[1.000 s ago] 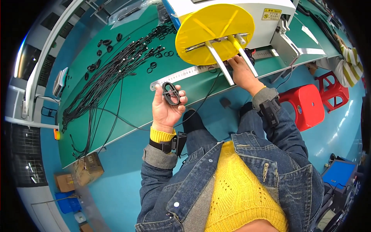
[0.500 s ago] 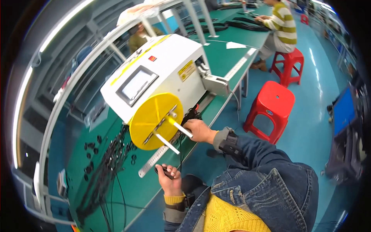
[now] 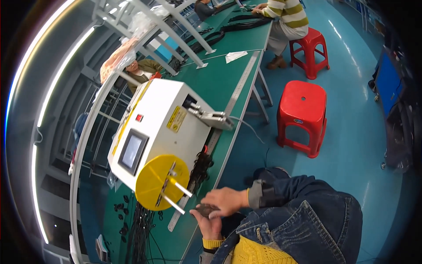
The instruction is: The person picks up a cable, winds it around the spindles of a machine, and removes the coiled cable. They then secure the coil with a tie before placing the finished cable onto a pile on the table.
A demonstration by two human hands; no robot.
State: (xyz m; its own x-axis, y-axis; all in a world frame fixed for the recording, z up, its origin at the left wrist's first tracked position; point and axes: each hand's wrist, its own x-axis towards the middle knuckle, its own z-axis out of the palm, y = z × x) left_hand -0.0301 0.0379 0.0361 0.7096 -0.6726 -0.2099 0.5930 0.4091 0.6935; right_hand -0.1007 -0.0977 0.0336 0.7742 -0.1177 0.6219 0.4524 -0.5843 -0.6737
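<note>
My left hand (image 3: 208,225) and my right hand (image 3: 226,200) meet just in front of the table edge. Between them is a small dark bundle (image 3: 205,210), blurred, that looks like coiled black cable. The left palm and thumb support it from below while the right fingers close over its top. Close by, to the upper left, stands a white winding machine (image 3: 163,101) with a yellow disc (image 3: 151,178). Two pale rods (image 3: 174,204) stick out of the disc toward my hands. A heap of coiled black cables (image 3: 201,168) lies beside the machine.
On the green table (image 3: 215,72) run a metal ruler (image 3: 176,218) and long black cables (image 3: 141,233). Small black pieces (image 3: 123,215) lie left of those. Red stools (image 3: 302,112) stand on the right. A co-worker in a striped sweater (image 3: 288,11) sits farther back.
My right hand has left the spot beside the disc and come down onto my left hand, so both now touch the dark bundle. The whole view has turned and shifted.
</note>
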